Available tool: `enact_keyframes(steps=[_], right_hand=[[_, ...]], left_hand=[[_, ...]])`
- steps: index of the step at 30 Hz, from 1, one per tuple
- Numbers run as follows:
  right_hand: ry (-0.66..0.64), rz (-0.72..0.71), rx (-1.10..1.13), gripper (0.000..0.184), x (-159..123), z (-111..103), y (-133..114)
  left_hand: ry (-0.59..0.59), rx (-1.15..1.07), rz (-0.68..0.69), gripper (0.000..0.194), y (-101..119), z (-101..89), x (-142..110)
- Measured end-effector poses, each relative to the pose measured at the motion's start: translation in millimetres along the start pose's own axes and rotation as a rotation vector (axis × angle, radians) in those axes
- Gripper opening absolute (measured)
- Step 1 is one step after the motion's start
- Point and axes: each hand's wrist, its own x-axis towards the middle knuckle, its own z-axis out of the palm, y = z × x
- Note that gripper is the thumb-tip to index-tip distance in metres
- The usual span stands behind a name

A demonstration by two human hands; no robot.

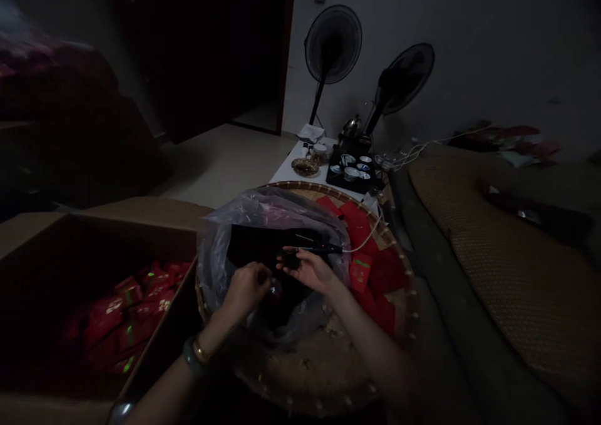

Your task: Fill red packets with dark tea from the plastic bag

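My right hand (307, 270) is raised palm-up over a clear plastic bag (220, 250), with a small black object (291, 260) at its fingertips. Just above lies a slim black tool (319, 248) with thin metal prongs and a white cord (366, 240). My left hand (246, 290) has its fingers drawn together by a small shiny item (273, 285), too dim to identify. A dark mass fills the bag. The bag rests on a round woven bamboo tray (328, 193), with red paper packets (370, 271) beside it.
An open cardboard box (113, 225) full of red packets stands to my left. A padded couch with a woven mat (516, 256) runs along the right. Behind the tray are a white table (291, 168) holding a tea set, and two standing fans (332, 44).
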Motion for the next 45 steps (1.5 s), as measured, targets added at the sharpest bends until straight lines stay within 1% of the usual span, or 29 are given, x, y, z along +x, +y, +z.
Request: enact_keyframes(steps=[2, 4, 7, 10, 14, 17, 20, 25, 30, 35, 37, 39, 41, 43, 45], right_hand=[[-0.017, -0.008, -0.078, 0.047, -10, 5, -4], [-0.005, -0.03, -0.174, 0.052, -17, 9, -7], [0.044, -0.046, -0.283, 0.05, -25, 13, -9], [0.073, -0.037, -0.329, 0.049, -31, 17, -10], [0.024, -0.041, -0.399, 0.051, -35, 24, -12], [0.008, -0.076, -0.579, 0.049, -33, 23, -11], [0.001, -0.113, -0.791, 0.045, -27, 16, -8], [-0.01, -0.114, -0.979, 0.045, -22, 9, -11], [0.007, -0.09, -1.211, 0.046, -22, 17, -21], [0.031, -0.145, -1.556, 0.032, -20, 29, -25], [0.012, -0.15, -1.659, 0.028, -18, 32, -24], [-0.023, -0.157, -1.718, 0.028, -16, 33, -23], [-0.043, -0.163, -1.719, 0.035, -14, 35, -23], [-0.028, -0.151, -1.67, 0.046, -14, 37, -23], [-0.002, -0.137, -1.622, 0.051, -14, 38, -24]], left_hand=[[-0.002, -0.002, 0.004, 0.019, 1, -1.0, 2], [0.013, -0.002, 0.0, 0.018, 2, -3.7, 4], [0.038, 0.019, -0.012, 0.018, 4, -7.9, 7], [0.032, 0.035, -0.003, 0.018, 6, -8.3, 10], [0.004, 0.03, 0.018, 0.018, 9, -3.4, 13], [-0.009, 0.017, 0.006, 0.02, 11, -0.6, 14], [-0.021, -0.02, -0.01, 0.023, 12, 0.1, 15], [-0.01, -0.125, -0.01, 0.023, 10, 2.4, 14], [0.015, -0.162, -0.007, 0.024, 11, 5.7, 14], [0.018, -0.196, -0.006, 0.026, 15, 5.4, 13], [0.011, -0.196, -0.009, 0.025, 16, 5.4, 13], [0.005, -0.194, -0.006, 0.025, 16, 5.9, 12], [0.009, -0.188, 0.009, 0.025, 15, 6.5, 11], [0.016, -0.179, 0.019, 0.025, 13, 6.9, 11], [0.014, -0.178, 0.014, 0.026, 12, 7.0, 11]])
